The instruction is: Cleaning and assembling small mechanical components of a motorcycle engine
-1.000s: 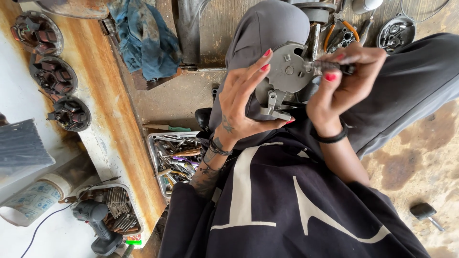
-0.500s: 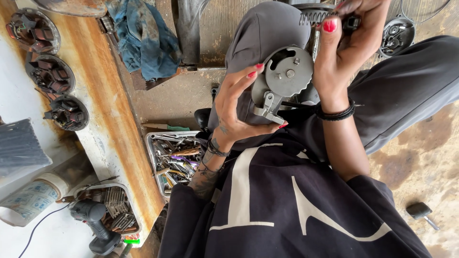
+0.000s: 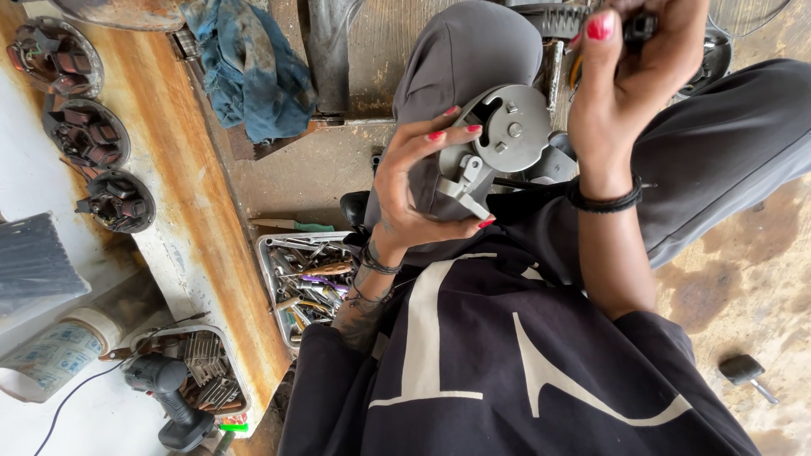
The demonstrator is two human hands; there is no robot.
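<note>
Your right hand (image 3: 629, 80) has lifted clear of the grey metal housing (image 3: 498, 143) since a second ago, when it was working a small tool against the round face. It is now raised near the top edge of the view, its grip closed around a dark tool (image 3: 638, 25) whose end is cut off, so what kind of tool it is cannot be told. That leaves the round face of the housing uncovered, with its slot and small studs plainly showing.

Your left hand (image 3: 418, 181) has not moved off the housing. Its grip is wrapped around the left side, fingers curled over the rim and thumb under the lower bracket, holding the part over your lap against the grey cloth on your knee.

Around you: a metal tray of mixed hand tools (image 3: 306, 283) sits on the floor just left of your left forearm, with a green-handled screwdriver (image 3: 283, 225) lying above it. Three dark wound motor cores (image 3: 89, 135) line the left edge of the worn wooden surface (image 3: 182, 160), and a blue rag (image 3: 249, 67) is heaped at its far end. A cordless drill (image 3: 165, 393) lies at the near left corner.

Nothing stands between your raised hand and the housing face; only your own right forearm crosses beside it.
</note>
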